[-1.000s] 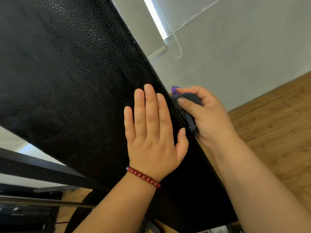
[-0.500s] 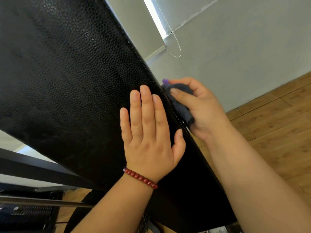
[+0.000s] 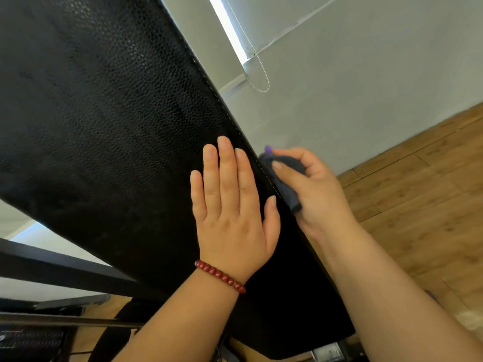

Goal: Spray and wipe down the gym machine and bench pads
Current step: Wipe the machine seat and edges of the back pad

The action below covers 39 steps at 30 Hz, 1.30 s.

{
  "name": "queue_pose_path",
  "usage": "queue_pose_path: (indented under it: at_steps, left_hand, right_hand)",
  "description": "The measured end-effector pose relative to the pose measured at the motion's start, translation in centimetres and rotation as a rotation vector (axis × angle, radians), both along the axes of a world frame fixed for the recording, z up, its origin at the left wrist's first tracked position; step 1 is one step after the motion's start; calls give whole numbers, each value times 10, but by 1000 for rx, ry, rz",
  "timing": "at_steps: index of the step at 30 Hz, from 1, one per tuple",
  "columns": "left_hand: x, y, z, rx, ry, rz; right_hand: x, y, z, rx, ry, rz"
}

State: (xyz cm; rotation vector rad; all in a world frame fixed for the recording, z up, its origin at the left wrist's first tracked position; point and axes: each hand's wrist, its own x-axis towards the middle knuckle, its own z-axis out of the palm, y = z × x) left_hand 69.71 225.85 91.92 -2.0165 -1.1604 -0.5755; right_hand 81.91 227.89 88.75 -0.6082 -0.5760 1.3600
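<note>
- While the left hand [image 3: 232, 212] lies flat on the black pad [image 3: 104, 126], palm down, its fingers are straight and close together and the thumb is angled toward the pad's right edge. It holds nothing.
- Right hand [image 3: 316, 197]: at the pad's right edge, with fingers and thumb curled round a dark grey-blue cloth [image 3: 283, 184] and clamped on it.
- Cloth: bunched and pressed against the side face of the pad, just past the stitched seam [image 3: 209, 82], between the right fingers and the pad.
- A small purple bit [image 3: 268, 149] shows at the cloth's upper end. I cannot tell what it is.
- Pad: pebbled, leather-like surface that fills the left and centre of the view. Its right edge runs on a diagonal from the top centre to the lower right, and the line of light stitching follows that edge.
- The hands are just beside each other with the seam between them. The left thumb tip is near the cloth's lower end; I cannot tell whether they touch.
- A red bead bracelet [image 3: 220, 276] is on the left wrist.
- A dark frame bar [image 3: 52, 265] passes under the pad at the lower left.
- Surroundings: wood floor [image 3: 418, 205] to the right and a pale wall [image 3: 366, 87] behind. A beaded cord [image 3: 261, 74] hangs in a loop below a bright window strip.
</note>
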Motion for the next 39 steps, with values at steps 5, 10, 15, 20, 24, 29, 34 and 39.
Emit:
queue_pose_path:
  at_steps: [5,10,15,20,24,29,34,39]
  left_hand:
    - [-6,-7,-18,-37,48,-12]
    - [-4,-5,-21,-5,29,-6]
    - [-6,-3,-26,23,46,-10]
    - [-5,-4,-27,18,50,-3]
    - [-5,-4,-26,22,49,-9]
    - [-6,-4,-28,32,71,-6]
    - [-5,-3,-28,22,71,1]
    - [-5,-5,-29,18,72,2]
  right_hand:
    - [4,-25,-38,-209,-152,-22]
    - [2,-13,-4,-93,-185,-54]
    - [-2,-33,-33,-101,-237,-128]
    - [7,-31,-26,-129,-369,-92]
    - [5,-32,-6,8,-348,-145]
    - [2,-58,-43,-4,-355,-186]
    - [4,-42,-26,97,-337,-188]
    - [6,-53,-48,37,-328,-148]
